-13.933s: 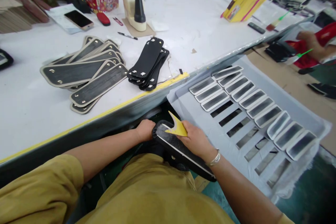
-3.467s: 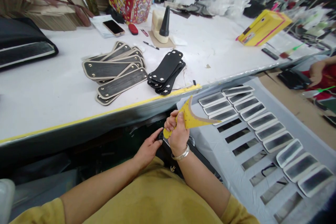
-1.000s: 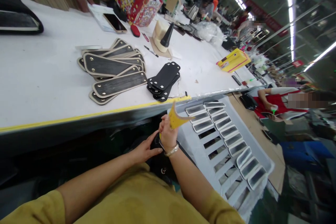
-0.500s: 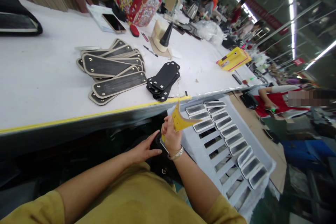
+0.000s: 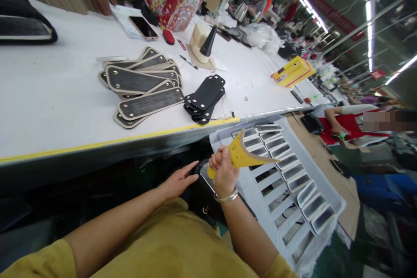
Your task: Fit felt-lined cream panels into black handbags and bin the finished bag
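My right hand (image 5: pixel 224 173) is closed round the handle of a yellow crescent-shaped scraper (image 5: pixel 241 156), held upright over my lap. My left hand (image 5: pixel 177 181) lies with fingers stretched out on a black leather piece (image 5: pixel 203 191) resting on my lap, mostly hidden by my arms. Just to the right stands a grey slotted rack (image 5: pixel 260 186) with several black white-edged strips (image 5: pixel 283 160) laid in rows.
On the white table (image 5: pixel 48 100) lie a fan of tan-edged black panels (image 5: pixel 140 89), a stack of black tabs (image 5: pixel 204 97), a phone (image 5: pixel 143 28), a black cone on a block (image 5: pixel 203 43), a yellow box (image 5: pixel 293 71). A person in red sits at right (image 5: pixel 345 124).
Since 13.9 s ago my right hand lifted the scraper off the black piece. In the last second it shifted a little right and down; my left hand stayed.
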A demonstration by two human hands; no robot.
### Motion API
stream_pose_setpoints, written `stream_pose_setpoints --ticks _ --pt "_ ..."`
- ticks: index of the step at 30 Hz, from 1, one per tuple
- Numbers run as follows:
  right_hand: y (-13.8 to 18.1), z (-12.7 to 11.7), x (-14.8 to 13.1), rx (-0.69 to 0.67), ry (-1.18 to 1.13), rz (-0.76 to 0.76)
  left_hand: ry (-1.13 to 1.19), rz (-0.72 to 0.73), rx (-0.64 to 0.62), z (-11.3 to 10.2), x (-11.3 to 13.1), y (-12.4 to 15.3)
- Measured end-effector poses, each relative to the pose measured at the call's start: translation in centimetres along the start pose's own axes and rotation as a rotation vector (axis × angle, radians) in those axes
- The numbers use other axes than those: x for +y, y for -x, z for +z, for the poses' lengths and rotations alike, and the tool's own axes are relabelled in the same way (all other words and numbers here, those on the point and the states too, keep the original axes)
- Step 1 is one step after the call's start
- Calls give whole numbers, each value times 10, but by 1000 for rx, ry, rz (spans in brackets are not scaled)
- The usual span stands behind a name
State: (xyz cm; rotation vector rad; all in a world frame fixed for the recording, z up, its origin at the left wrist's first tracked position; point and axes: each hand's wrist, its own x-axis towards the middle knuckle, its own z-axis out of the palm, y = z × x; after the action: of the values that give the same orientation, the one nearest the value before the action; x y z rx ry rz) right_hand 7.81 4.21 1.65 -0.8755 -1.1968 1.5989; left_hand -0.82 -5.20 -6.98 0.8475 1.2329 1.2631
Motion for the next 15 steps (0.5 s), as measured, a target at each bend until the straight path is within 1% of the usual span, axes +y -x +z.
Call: stream_pose_setpoints --ticks 3,7,9,12,15 --pt "1 -13 -14 47 -15 -38 -11 -31 73 7 7 -1" --pt "6 -29 -21 112 -10 -52 -109 -61 162 17 12 -2" --pt "11 -35 -21 128 16 -71 -160 -71 226 24 12 -2" --pt "21 -41 -16 117 85 -93 -181 -89 304 35 13 -2" --pt "30 -45 -6 116 132 -62 -184 -107 355 44 12 -3"
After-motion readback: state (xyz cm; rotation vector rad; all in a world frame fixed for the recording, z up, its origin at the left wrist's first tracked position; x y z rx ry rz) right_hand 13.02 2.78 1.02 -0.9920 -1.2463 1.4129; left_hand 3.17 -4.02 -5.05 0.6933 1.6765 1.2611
